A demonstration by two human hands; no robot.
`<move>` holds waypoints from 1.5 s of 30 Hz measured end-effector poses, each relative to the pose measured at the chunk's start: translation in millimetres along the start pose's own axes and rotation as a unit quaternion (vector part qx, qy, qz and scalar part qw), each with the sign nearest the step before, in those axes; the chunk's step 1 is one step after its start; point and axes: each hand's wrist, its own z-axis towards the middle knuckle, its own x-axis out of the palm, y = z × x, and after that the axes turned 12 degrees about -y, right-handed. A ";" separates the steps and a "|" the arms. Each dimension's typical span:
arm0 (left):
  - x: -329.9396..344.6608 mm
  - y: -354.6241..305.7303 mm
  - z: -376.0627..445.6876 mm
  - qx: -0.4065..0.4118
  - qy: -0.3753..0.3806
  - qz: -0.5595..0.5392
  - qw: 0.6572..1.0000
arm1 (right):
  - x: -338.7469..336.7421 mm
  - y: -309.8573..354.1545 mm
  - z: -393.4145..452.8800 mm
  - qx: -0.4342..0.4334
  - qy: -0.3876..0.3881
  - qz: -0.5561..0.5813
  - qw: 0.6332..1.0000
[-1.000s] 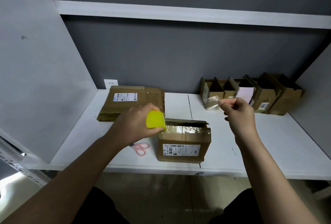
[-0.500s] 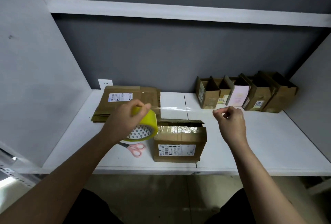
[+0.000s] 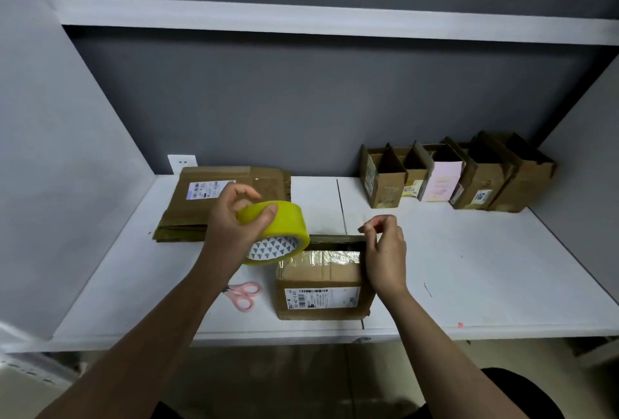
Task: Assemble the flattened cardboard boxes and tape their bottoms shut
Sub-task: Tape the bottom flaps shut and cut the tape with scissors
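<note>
An assembled cardboard box (image 3: 321,284) stands near the front edge of the white table (image 3: 469,268), with shiny tape across its top face and a white label on its near side. My left hand (image 3: 231,227) grips a yellow roll of tape (image 3: 281,229) just above the box's left end. My right hand (image 3: 383,251) is at the box's right end and pinches the free end of a clear tape strip (image 3: 335,227) pulled from the roll. The strip stretches over the box's far edge. A stack of flattened boxes (image 3: 207,204) lies behind my left hand.
Pink scissors (image 3: 244,294) lie on the table left of the box. A row of several assembled boxes (image 3: 459,177) stands at the back right against the grey wall. A wall socket (image 3: 182,162) sits at the back left. A shelf runs overhead.
Both hands have come down toward the box with the pulled tape strip. My right hand moved left and lower to the box's right end, and the roll sank closer to the box's left end.
</note>
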 end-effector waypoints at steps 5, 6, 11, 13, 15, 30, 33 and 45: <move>16.0 7.1 2.4 -0.022 0.002 -0.014 1.000 | 13.4 -9.4 5.7 -0.043 0.017 -0.080 0.996; 18.0 8.5 3.7 -0.024 0.003 -0.015 1.000 | 14.9 -10.2 6.1 -0.045 0.009 -0.092 0.995; 23.8 18.3 9.5 -0.037 0.014 -0.003 0.999 | 16.2 -10.6 4.2 -0.030 -0.016 -0.127 0.991; 23.2 23.4 10.7 -0.039 0.019 0.008 0.999 | 16.5 -11.8 4.7 -0.026 -0.019 -0.129 0.991; 21.3 28.0 12.6 -0.048 0.023 0.023 0.998 | 17.6 -11.7 5.0 -0.027 -0.017 -0.135 0.990; 34.9 21.0 12.3 0.042 0.094 0.061 0.993 | -29.9 -15.6 13.8 0.255 0.008 0.126 0.959; 34.7 18.3 10.5 0.041 0.107 0.070 0.991 | -33.8 -21.2 13.6 0.275 0.037 0.088 0.957; 40.0 12.1 6.5 0.049 0.114 0.092 0.988 | -31.6 -29.4 8.8 0.316 0.094 0.084 0.940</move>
